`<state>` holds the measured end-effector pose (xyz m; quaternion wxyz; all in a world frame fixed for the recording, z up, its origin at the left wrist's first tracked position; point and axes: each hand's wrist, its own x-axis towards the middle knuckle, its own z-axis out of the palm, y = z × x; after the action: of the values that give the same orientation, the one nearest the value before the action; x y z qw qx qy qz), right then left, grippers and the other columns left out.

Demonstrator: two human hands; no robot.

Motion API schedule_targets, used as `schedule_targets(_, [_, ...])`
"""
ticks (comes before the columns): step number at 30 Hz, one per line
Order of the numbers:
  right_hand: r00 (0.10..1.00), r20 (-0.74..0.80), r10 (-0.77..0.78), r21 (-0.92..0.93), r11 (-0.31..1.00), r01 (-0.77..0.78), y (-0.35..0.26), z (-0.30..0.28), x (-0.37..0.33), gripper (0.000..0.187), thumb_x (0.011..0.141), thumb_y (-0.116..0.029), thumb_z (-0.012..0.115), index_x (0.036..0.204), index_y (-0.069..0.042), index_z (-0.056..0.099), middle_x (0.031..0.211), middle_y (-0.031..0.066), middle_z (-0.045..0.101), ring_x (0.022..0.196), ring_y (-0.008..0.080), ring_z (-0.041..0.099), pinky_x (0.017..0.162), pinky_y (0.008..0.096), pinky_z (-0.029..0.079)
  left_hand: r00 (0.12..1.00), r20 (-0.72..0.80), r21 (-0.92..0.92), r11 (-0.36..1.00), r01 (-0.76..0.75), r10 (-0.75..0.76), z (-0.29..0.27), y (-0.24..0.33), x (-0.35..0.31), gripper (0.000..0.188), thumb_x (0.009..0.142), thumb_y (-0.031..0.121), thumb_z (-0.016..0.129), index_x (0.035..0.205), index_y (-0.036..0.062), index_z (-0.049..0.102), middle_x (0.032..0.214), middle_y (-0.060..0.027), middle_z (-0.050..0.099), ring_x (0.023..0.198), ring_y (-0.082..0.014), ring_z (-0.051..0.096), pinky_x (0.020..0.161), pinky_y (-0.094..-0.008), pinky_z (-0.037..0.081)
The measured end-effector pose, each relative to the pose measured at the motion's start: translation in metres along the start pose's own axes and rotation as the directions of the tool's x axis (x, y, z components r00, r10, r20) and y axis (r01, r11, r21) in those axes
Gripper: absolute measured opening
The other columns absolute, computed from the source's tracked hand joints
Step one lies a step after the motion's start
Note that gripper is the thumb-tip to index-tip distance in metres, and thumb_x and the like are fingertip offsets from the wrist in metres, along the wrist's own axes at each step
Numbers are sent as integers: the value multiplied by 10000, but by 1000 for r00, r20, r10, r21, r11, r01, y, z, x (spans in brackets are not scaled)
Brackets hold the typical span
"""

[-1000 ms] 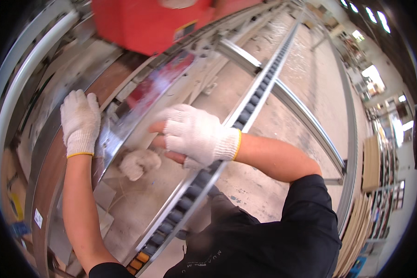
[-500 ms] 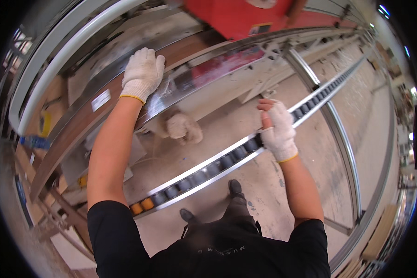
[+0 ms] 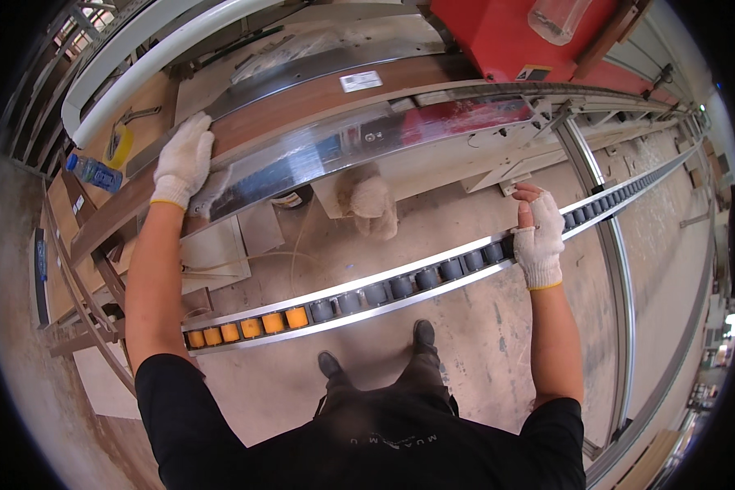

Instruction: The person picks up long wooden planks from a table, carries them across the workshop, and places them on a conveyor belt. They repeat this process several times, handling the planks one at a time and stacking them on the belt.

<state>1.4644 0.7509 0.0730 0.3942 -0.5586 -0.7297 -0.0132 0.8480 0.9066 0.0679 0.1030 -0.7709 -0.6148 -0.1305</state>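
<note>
My left hand (image 3: 184,159), in a white knit glove with a yellow cuff, lies with its fingers stretched out along a long brown board (image 3: 278,112). A white label (image 3: 361,81) sits on the board, well to the right of that hand. The board rests along a machine bed with a shiny metal plate (image 3: 302,159) on its near side. My right hand (image 3: 539,241), gloved with bare thumb and fingertips showing, is at the roller rail (image 3: 400,286). Its fingers are loosely bent and apart from the thumb, with nothing visible in them; whether it touches the rail I cannot tell.
A red machine housing (image 3: 506,41) stands at the far right of the bed. A bottle (image 3: 95,172) and a yellow tape roll (image 3: 119,145) lie at the left. Orange rollers (image 3: 251,327) fill the rail's left end. A metal post (image 3: 616,286) crosses beneath the rail. A dusty bundle (image 3: 373,208) hangs below the bed.
The view has swung left. The board with its label has slid right toward the red housing, while my left hand has shifted left along it. My right hand stays by the rail.
</note>
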Motion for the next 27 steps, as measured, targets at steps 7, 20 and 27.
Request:
schedule_targets(7, [998, 54, 14, 12, 1000, -14, 4, 11, 0, 203, 1025, -126, 587, 1080, 6, 732, 1209, 211, 743, 1121, 382, 708, 1004, 441, 545, 986, 46, 65, 986, 156, -159, -19, -53, -46, 465, 1107, 289, 465, 1466, 42, 625, 1560, -207, 592, 1475, -367, 527, 1245, -436, 406])
schedule_targets(20, [992, 86, 92, -47, 995, -88, 27, 23, 27, 208, 967, -95, 624, 1123, -15, 736, 1249, 210, 731, 1103, 405, 698, 991, 472, 546, 997, -24, 4, 997, 76, -76, 38, 75, 71, 490, 1093, 331, 465, 1422, 13, 640, 1529, -226, 611, 1455, -382, 541, 1242, -455, 406])
schedule_targets(27, [976, 208, -59, 37, 998, 53, 58, 5, 42, 245, 984, -179, 639, 1113, 13, 717, 1306, 248, 695, 1164, 476, 658, 976, 525, 534, 977, -211, -29, 999, -27, 20, 56, 186, 137, 382, 1051, 321, 492, 1200, 22, 676, 1321, -207, 679, 1243, -408, 626, 1094, -498, 504])
